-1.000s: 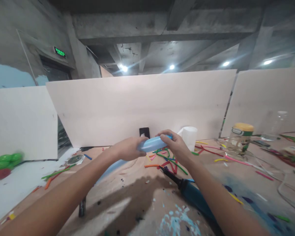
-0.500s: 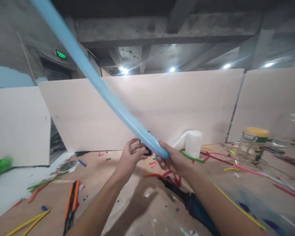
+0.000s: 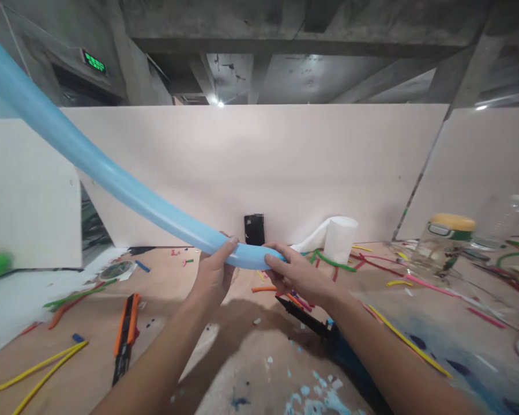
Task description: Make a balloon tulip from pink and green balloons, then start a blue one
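A long, inflated light-blue modelling balloon (image 3: 125, 193) runs from the upper left edge down to the middle of the head view. My left hand (image 3: 216, 268) is closed round it a short way from its near end, thumb on top. Right at that end, my right hand (image 3: 300, 274) pinches the balloon between thumb and fingers. The short stretch between the hands lies almost level. Under my right forearm is a dark hand pump (image 3: 311, 323), its black nozzle pointing to the upper left and its body partly hidden.
An orange-and-black utility knife (image 3: 127, 334) lies on the left. Uninflated balloons, such as a yellow one (image 3: 38, 369), are scattered about. A white paper roll (image 3: 341, 239), a black phone-like object (image 3: 254, 229) and a yellow-lidded jar (image 3: 443, 245) stand before the white boards.
My left hand has taken hold of the balloon beside my right hand. The balloon has swung lower to the left, uncovering the black object behind it.
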Action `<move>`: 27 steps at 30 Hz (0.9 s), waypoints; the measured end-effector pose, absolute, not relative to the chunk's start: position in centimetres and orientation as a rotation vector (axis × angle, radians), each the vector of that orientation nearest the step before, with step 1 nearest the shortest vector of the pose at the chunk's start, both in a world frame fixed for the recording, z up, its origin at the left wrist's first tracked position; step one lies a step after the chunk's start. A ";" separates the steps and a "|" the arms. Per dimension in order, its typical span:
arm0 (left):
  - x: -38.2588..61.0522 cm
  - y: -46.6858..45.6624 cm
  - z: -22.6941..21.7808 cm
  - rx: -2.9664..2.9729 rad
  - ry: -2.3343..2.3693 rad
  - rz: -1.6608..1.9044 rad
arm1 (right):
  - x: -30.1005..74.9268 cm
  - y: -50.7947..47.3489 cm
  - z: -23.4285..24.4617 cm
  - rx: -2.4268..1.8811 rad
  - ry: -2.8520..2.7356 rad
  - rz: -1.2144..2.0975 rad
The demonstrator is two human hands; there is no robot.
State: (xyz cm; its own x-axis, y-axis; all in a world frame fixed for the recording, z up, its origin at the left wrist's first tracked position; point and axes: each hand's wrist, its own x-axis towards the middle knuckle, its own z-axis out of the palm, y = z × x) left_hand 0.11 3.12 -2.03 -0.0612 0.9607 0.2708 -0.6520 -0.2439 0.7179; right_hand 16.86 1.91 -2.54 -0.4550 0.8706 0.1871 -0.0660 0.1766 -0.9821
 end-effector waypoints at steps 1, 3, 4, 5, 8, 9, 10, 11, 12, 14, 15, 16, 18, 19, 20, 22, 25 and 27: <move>0.0 3.0 -2.1 0.838 0.495 1.640 | 16.6 1.9 -2.6 -0.778 -1.589 1.379; -0.1 2.6 -2.2 0.830 0.512 1.632 | 16.1 1.8 -2.7 -0.768 -1.551 1.324; -0.2 2.5 -2.3 0.844 0.526 1.619 | 15.9 1.8 -2.7 -0.778 -1.558 1.278; -0.2 2.3 -2.4 0.867 0.545 1.603 | 15.8 1.7 -2.6 -0.802 -1.590 1.222; -0.4 1.8 -2.7 0.993 0.627 1.506 | 16.0 1.3 -2.1 -0.908 -1.762 1.041; -0.4 1.7 -2.8 1.045 0.666 1.470 | 16.2 1.2 -1.9 -0.937 -1.808 0.998; -0.4 1.6 -2.9 1.103 0.704 1.432 | 16.3 1.0 -1.7 -0.954 -1.841 0.970; -0.4 1.5 -2.9 1.158 0.737 1.403 | 16.5 0.9 -1.5 -0.958 -1.863 0.960; -0.3 1.3 -2.9 1.199 0.759 1.384 | 16.6 0.8 -1.3 -0.958 -1.880 0.964; 0.0 0.9 -2.8 1.237 0.766 1.345 | 16.8 0.7 -1.1 -0.965 -1.920 0.984; 0.2 0.7 -2.7 1.237 0.745 1.313 | 16.8 0.6 -1.0 -0.971 -1.948 0.987; 0.4 0.5 -2.6 1.229 0.712 1.276 | 16.8 0.6 -1.0 -0.979 -1.984 0.979; 0.9 0.1 -2.6 1.209 0.652 1.207 | 16.9 0.5 -0.9 -0.988 -2.074 0.941; 1.1 -0.1 -2.7 1.197 0.631 1.190 | 16.9 0.4 -0.8 -0.984 -2.119 0.924; 1.3 -0.2 -2.8 1.178 0.615 1.181 | 17.0 0.4 -0.7 -0.980 -2.156 0.915; 1.5 -0.3 -3.1 1.123 0.576 1.151 | 17.1 0.1 -0.4 -0.982 -2.192 0.936; 1.3 -0.5 -3.1 1.004 0.428 1.016 | 17.6 -0.4 0.5 -1.025 -2.179 1.122; 0.9 -0.5 -2.7 0.930 0.330 0.911 | 17.9 -0.7 1.1 -1.093 -2.148 1.223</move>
State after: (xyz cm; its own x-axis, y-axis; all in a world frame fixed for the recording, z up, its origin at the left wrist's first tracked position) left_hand 0.94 -0.53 -2.70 0.5972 0.7925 0.1239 -0.5286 0.2727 0.8039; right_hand 17.89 -0.74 1.13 -0.5938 0.8045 -0.0114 0.4204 0.2981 -0.8570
